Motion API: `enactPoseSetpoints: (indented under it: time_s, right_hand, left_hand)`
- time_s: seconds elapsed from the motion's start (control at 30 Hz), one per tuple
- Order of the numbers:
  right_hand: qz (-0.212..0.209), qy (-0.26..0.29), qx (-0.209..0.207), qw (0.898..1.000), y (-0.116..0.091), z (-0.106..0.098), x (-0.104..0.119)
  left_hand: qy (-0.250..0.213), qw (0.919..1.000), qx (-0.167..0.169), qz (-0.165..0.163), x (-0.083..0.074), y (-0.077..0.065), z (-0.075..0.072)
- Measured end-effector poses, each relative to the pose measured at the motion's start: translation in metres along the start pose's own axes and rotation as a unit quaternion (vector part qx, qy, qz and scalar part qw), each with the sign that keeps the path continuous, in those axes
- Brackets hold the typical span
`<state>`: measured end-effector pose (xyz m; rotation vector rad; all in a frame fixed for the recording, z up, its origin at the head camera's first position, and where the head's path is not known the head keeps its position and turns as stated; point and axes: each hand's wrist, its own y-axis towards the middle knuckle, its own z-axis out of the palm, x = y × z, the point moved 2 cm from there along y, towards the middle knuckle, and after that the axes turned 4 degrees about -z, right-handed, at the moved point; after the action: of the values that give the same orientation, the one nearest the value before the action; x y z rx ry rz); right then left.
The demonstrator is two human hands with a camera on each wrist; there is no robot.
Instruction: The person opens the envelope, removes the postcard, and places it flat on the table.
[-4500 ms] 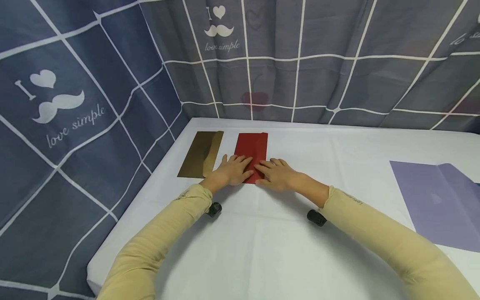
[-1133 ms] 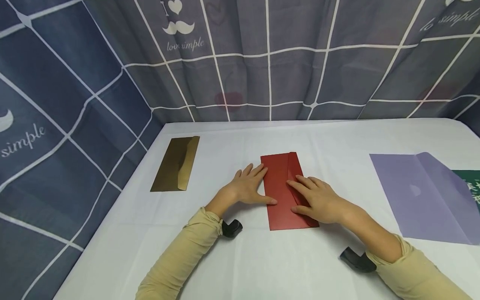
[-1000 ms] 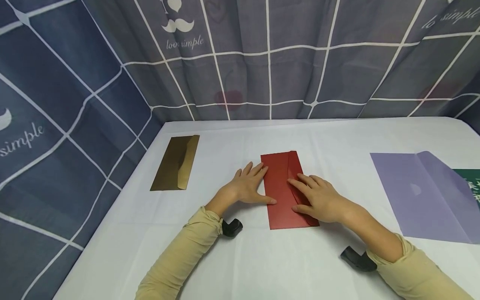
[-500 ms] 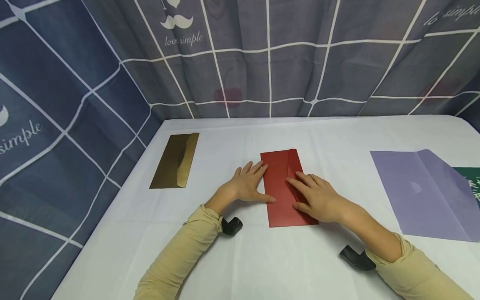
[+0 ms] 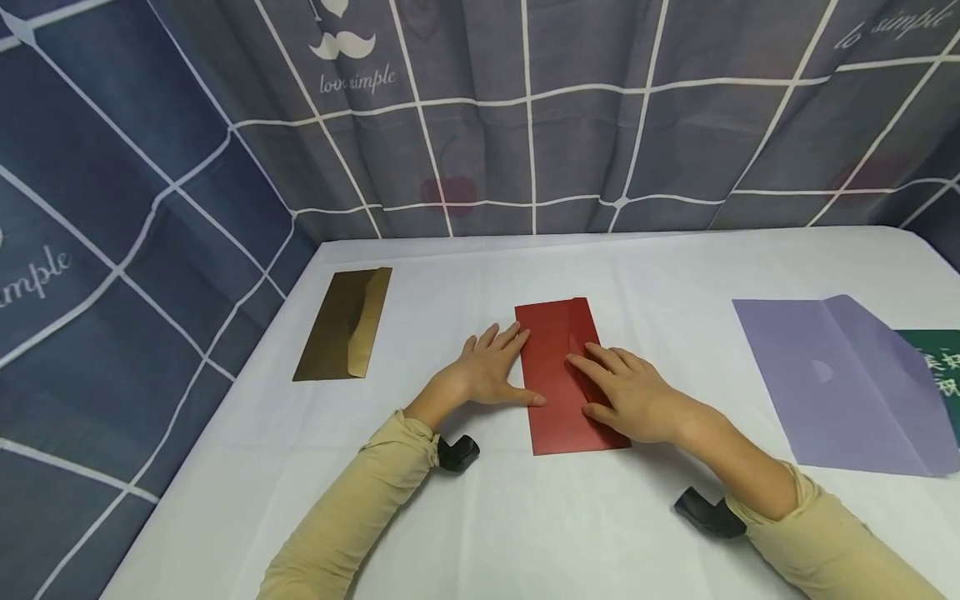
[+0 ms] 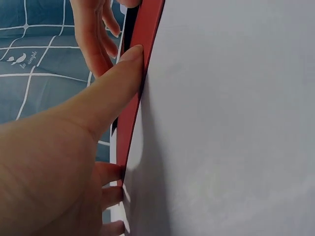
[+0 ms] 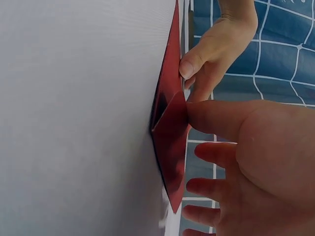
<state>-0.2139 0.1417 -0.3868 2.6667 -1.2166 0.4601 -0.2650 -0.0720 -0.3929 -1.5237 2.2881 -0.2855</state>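
A red envelope (image 5: 551,417) lies on the white table in the head view, its long flap along the right side. My left hand (image 5: 491,371) rests at its left edge with fingers spread and the thumb on the paper; the left wrist view shows that thumb (image 6: 115,81) on the envelope's near end. My right hand (image 5: 637,396) lies over the flap, fingertips touching it. In the right wrist view the fingers are stretched out and the flap (image 7: 172,115) stands slightly away from the body, leaving a dark gap. Part of the flap is hidden under the right hand.
A gold-brown envelope (image 5: 330,333) lies at the back left of the table (image 5: 420,542). A larger lilac envelope (image 5: 810,400) is on the right, partly covering a dark green piece (image 5: 941,354) with white characters. A checked curtain (image 5: 570,150) hangs behind.
Since the oldest frame, the red envelope has moved away from the gold-brown one, rightward and nearer, with both hands. Over the last second hands and envelope hold still; only the view shifts slightly.
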Motion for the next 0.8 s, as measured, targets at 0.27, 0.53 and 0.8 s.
enactPoseSetpoints:
  time_s: [0.27,0.53,0.8]
  right_hand:
    - [0.002,0.0,0.005,1.0,-0.002,-0.005,0.0]
    - [0.003,0.003,0.002,1.0,-0.002,-0.007,0.0]
    - [-0.007,-0.008,-0.011,1.0,-0.006,-0.011,0.001]
  left_hand:
    - [0.017,0.9997,0.014,-0.01,-0.001,-0.001,-0.003]
    - [0.025,0.9994,0.017,-0.016,-0.004,0.0,-0.004]
    - [0.037,0.9987,0.028,-0.019,-0.006,0.002,-0.003]
